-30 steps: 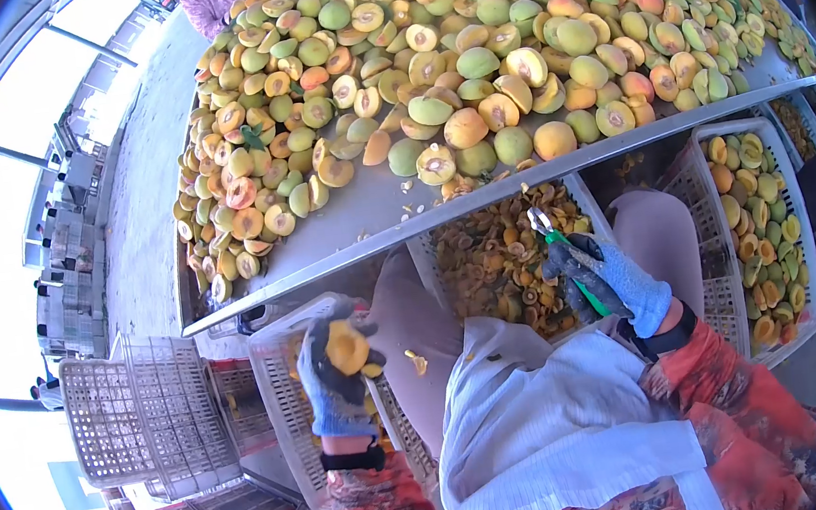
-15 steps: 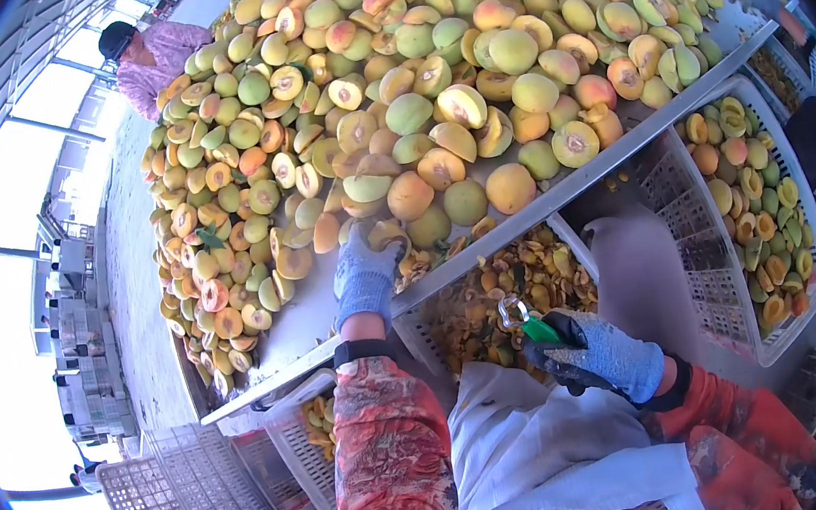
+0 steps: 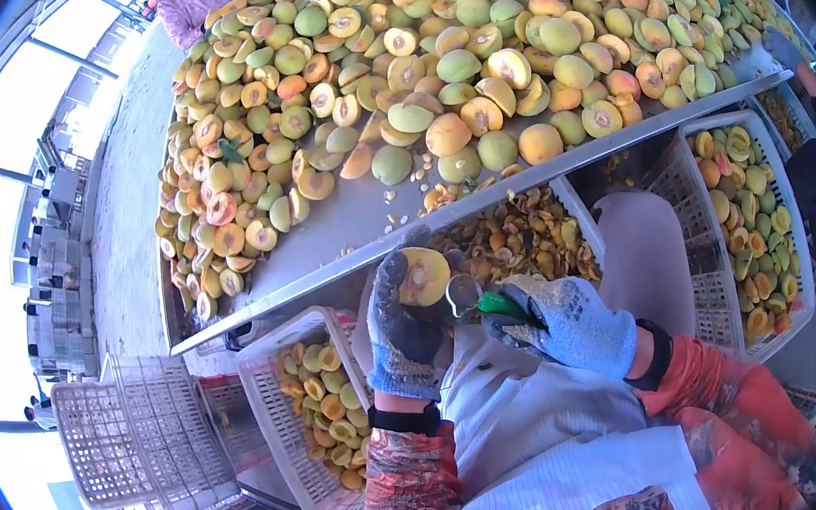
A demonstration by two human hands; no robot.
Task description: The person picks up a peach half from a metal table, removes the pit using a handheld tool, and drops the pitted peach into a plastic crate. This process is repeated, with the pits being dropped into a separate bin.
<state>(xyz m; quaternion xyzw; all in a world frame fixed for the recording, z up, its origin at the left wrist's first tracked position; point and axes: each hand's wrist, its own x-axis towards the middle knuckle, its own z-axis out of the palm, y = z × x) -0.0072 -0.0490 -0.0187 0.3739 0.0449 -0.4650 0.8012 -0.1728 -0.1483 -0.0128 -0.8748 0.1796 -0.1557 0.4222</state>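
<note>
In front of the table edge, my left hand (image 3: 404, 331), in a blue and dark glove, holds a halved fruit (image 3: 424, 275) with its cut face showing. My right hand (image 3: 577, 321), also gloved, is closed around the green handle of a ring-tipped tool (image 3: 502, 305). The metal ring is beside the fruit half; whether they touch I cannot tell. Beyond my hands, many cut fruits (image 3: 457, 66) are heaped on the metal table (image 3: 325, 234). Under the table edge lies a container of fruit scraps (image 3: 517, 242), just past my hands.
A white crate (image 3: 275, 411) of fruit halves stands at the left, near stacked empty crates (image 3: 137, 437). Another filled crate (image 3: 799, 241) is at the right. One person (image 3: 189, 8) is at the upper left; a co-worker's gloved hand (image 3: 782, 46) is at the far right.
My left hand has come back from the heap to a place beside my right hand, now with a fruit half. My right hand has shifted slightly up and left, and the view has turned.
</note>
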